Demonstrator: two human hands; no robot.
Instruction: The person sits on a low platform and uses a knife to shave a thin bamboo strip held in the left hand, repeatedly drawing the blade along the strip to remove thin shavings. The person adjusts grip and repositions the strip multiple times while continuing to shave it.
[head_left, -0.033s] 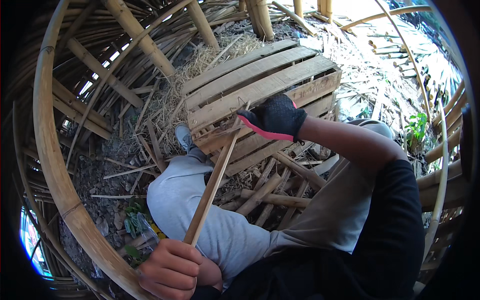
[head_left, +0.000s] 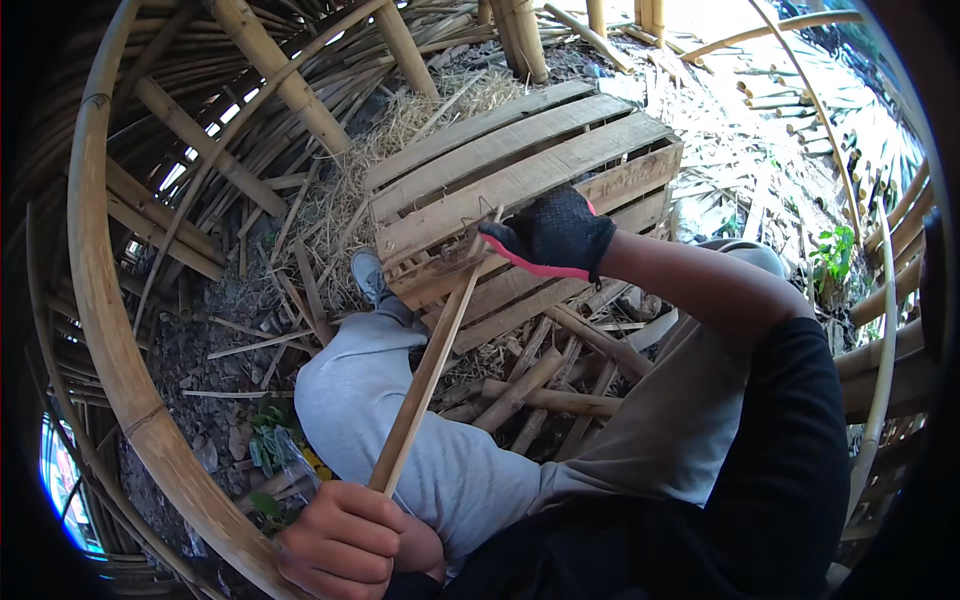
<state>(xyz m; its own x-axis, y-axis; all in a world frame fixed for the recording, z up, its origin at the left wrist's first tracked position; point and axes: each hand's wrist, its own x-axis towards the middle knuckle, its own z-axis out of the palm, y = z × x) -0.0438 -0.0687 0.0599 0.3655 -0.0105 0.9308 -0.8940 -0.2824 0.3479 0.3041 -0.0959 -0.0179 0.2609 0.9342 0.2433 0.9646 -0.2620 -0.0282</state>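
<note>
Our bamboo strip runs slantwise over the left thigh, its near end low in front of us and its far end over the near left corner of a slatted wooden crate. As far as we can judge, splitting is done on this piece: it is one long, narrow length, whole along the part we see. Whether any trimming is left at the far end we cannot tell, since the glove partly covers that area.

Our bare left hand is closed in a full fist around the near end, fingers wrapped over it with no gap showing. Our right hand, in a black glove with pink edging, is bent at the far end, its thumb laid against or just beside the strip. Its other fingers are curled and mostly hidden, so we cannot tell how tightly they close, or whether they hold a tool.

Beneath the near side of the crate lie bamboo offcuts; pale shavings heap up beyond its left side. A thick curved bamboo pole rises along our left, and a small green plant grows at our right.
</note>
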